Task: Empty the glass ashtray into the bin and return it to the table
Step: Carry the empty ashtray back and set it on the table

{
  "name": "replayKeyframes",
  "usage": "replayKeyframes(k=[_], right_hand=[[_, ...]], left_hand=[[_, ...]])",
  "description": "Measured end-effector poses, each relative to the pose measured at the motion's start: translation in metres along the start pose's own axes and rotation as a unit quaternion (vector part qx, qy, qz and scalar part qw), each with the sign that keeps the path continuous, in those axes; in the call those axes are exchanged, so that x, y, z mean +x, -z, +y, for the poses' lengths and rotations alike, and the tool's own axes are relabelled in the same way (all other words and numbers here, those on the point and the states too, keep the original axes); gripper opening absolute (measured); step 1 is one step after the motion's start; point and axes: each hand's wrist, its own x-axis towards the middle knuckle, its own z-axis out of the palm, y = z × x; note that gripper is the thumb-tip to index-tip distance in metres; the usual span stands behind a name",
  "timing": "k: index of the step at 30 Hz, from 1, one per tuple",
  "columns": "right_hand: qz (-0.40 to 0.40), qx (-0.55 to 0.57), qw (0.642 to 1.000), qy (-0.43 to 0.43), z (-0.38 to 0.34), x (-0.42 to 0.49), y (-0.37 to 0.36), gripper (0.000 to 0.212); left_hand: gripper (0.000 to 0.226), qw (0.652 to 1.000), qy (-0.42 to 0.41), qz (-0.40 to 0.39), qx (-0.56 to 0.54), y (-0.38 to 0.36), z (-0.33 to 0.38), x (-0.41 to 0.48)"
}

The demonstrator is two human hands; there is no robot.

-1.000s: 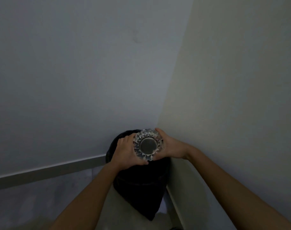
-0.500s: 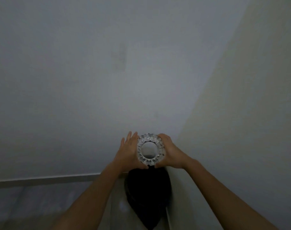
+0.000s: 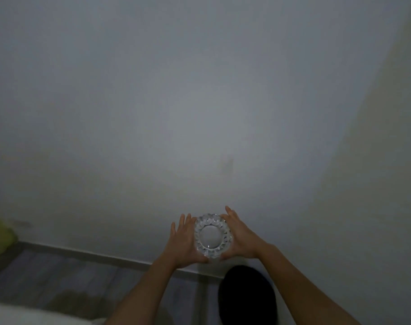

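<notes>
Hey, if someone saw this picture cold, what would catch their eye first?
The cut-glass ashtray, bright against the dim wall, held low in the middle between the left hand and right hand. Next, the black bin below it, by the wall's base.

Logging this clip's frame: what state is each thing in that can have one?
Cut-glass round ashtray: lifted, held between both hands, nothing visible inside.
Left hand: pressed against the ashtray's left side, fingers spread.
Right hand: gripping the ashtray's right side.
Black bin: on the floor by the wall, below the hands; contents too dark to tell.
</notes>
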Motion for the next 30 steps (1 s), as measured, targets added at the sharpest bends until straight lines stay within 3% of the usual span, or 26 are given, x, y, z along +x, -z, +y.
replayKeyframes(k=[8,14,20,30], right_hand=[[-0.085,0.017,0.984,0.156,-0.117,0.018,-0.038,0.123],[-0.162,0.022,0.938,0.305,-0.220,0.013,-0.093,0.110],[-0.210,0.008,0.898,0.386,-0.321,-0.010,-0.163,0.118],[-0.286,-0.017,0.832,0.475,-0.467,-0.078,-0.269,0.123]], left_hand=[[0.127,0.982,0.153,0.109,-0.012,0.048,-0.049,-0.121],[0.122,0.949,0.258,0.183,0.012,0.066,-0.084,-0.242],[0.126,0.900,0.379,0.213,0.016,0.074,-0.111,-0.362],[0.128,0.822,0.504,0.266,0.002,0.073,-0.143,-0.540]])
